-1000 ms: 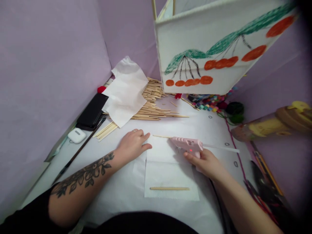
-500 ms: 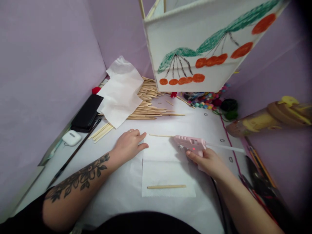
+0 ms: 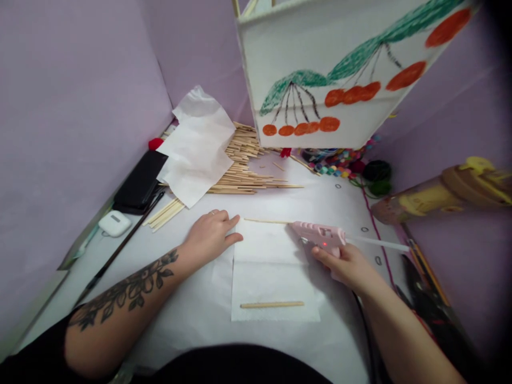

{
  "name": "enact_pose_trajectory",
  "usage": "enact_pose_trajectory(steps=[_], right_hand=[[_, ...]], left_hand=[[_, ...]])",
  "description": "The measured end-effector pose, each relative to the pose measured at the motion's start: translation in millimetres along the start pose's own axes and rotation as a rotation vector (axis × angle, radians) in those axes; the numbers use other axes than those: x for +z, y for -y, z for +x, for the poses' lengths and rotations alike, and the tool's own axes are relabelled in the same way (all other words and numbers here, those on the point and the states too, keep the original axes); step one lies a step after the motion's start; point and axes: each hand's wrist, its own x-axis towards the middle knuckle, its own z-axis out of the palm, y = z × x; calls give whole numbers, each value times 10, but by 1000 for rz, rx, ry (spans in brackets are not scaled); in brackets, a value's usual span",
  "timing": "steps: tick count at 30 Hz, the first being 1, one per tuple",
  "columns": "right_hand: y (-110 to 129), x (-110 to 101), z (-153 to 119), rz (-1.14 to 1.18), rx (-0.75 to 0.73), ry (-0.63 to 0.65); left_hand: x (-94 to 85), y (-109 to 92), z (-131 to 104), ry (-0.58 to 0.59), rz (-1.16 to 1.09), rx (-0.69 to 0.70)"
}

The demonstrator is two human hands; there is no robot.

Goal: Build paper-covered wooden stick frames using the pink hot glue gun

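Note:
My right hand (image 3: 348, 266) grips a pink hot glue gun (image 3: 320, 237) with a small red light showing and a glue stick out of its back. The gun's nozzle is at the right part of a thin wooden stick (image 3: 264, 220) along the top edge of a white paper sheet (image 3: 272, 277). My left hand (image 3: 214, 234) rests at the sheet's upper left corner, thumb and index finger apart, the other fingers curled, holding nothing visible. A second wooden stick (image 3: 272, 305) lies near the sheet's bottom edge.
Behind lie a pile of wooden sticks (image 3: 248, 178) and crumpled white paper (image 3: 196, 149). A panel painted with cherries (image 3: 312, 101) stands at the back. A black case (image 3: 140, 181), earbud case (image 3: 114, 223) and paintbrush (image 3: 120, 248) are left; a tumbler (image 3: 432, 192) is right.
My right hand has moved the glue gun slightly to the right along the upper stick. My left hand stays at the sheet's corner. The whole view has shifted a little.

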Motion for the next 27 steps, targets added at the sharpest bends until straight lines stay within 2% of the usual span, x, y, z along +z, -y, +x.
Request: enact_pose_trajectory(steps=[6,12,17,22,27], right_hand=[[-101,-41,2,-14,26,-42],[-16,-42,-17,-21,31,-33],[35,-66,-21,-95,-19,-41],[83,-85,-33,-299,-36,-83],[40,-176,-69,-328,-151,-119]], left_hand=[[-14,-10,-10,2,1,-6],[11,3,-11,-10,-7,8],[31,18,-12,-21,-14,10],[35,25,-9,-15,-13,16],[5,9,-8,0,6,6]])
